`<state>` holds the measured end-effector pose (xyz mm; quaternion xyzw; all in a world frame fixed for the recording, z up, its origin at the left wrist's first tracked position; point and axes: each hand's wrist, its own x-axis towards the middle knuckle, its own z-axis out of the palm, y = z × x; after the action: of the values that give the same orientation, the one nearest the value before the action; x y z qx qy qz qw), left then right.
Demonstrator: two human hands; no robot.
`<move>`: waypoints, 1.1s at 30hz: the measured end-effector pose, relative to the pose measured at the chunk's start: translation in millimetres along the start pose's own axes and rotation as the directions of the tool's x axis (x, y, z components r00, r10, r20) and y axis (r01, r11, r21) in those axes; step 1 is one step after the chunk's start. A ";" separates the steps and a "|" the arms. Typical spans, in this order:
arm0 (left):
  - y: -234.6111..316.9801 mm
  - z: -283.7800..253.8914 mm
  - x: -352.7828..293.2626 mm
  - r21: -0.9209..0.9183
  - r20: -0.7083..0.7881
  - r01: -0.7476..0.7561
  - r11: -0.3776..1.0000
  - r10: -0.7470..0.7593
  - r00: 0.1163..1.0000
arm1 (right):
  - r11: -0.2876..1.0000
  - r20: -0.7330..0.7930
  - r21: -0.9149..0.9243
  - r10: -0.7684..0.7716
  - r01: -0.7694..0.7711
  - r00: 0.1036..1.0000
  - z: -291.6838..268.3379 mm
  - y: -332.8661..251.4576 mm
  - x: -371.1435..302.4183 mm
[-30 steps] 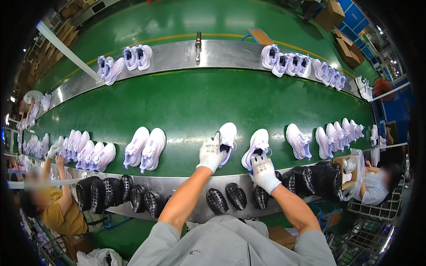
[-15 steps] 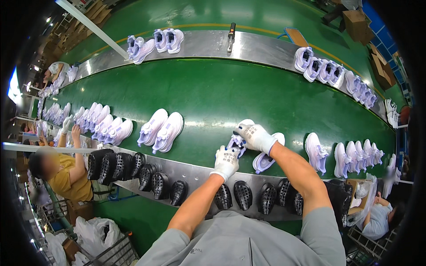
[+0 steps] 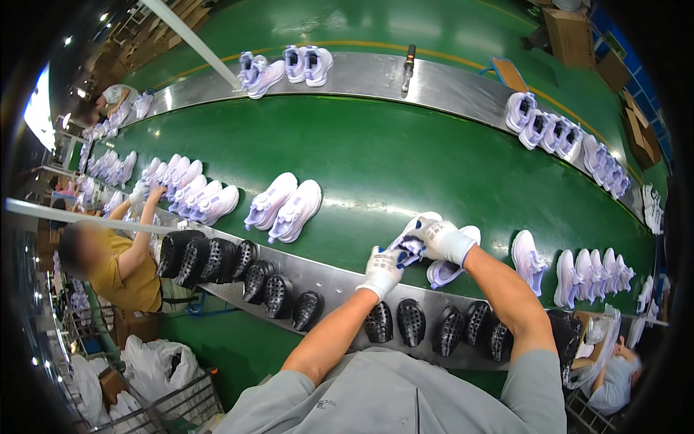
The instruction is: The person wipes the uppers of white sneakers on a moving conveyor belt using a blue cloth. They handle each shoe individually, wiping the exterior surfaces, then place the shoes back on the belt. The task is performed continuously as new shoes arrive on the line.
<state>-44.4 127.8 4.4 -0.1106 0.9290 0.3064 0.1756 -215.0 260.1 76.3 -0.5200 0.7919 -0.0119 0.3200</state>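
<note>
Smooth green belt [image 3: 405, 166], shiny metal ledge [image 3: 340, 286] along its near edge. Your round-toed white-lilac shoe [image 3: 406, 233]: at the belt, by that edge. Your fabric-gloved right hand [image 3: 444, 242] and left hand [image 3: 384, 272]: fingers clamped on it. Glossy black hole-pocked shells [image 3: 411, 322] line the ledge.

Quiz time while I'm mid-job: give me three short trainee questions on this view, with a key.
1. True or false: the left hand and right hand both wear white gloves.
2. The black perforated forms rest on: A) the floor; B) the near metal ledge; C) the far metal ledge.
3. What are both hands touching?

Key: 1 true; 2 B; 3 a white-and-lavender shoe.
</note>
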 end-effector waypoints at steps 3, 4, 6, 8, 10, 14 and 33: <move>17.3 -10.8 -8.5 0.124 0.140 0.045 0.991 -0.062 0.988 | 0.998 -0.148 -0.049 -0.039 0.032 0.988 9.2 -2.4 21.3; 13.4 -12.9 -12.1 0.123 0.170 0.035 0.992 -0.055 0.984 | 0.995 -0.127 -0.075 -0.073 0.064 0.989 8.4 -2.5 23.5; -1.8 -11.9 -19.8 0.001 0.076 -0.035 0.999 0.035 0.996 | 0.986 -0.181 -0.022 -0.167 0.166 0.969 21.2 4.3 18.8; -3.6 -3.4 -9.7 -0.034 0.035 0.097 0.995 -0.096 0.995 | 0.990 -0.254 0.018 -0.133 0.142 0.958 34.9 3.5 -1.4; -1.8 -14.6 0.1 -0.094 0.079 0.146 0.985 -0.138 0.987 | 0.992 -0.271 0.032 -0.108 0.121 0.956 37.8 0.2 -13.7; -14.0 -19.8 -0.2 -0.248 0.057 0.177 0.953 -0.168 0.984 | 0.996 -0.162 0.017 -0.079 0.083 0.984 32.2 -13.1 -18.8; -9.3 6.7 -6.0 -0.086 0.141 0.280 0.956 -0.266 0.954 | 0.955 -0.313 0.151 0.292 -0.257 0.904 88.1 -100.6 -46.5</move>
<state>-34.2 125.1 -3.2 -0.2274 0.8742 0.3341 0.2692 -75.3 280.2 64.6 -0.3762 0.8979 -0.0960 0.2077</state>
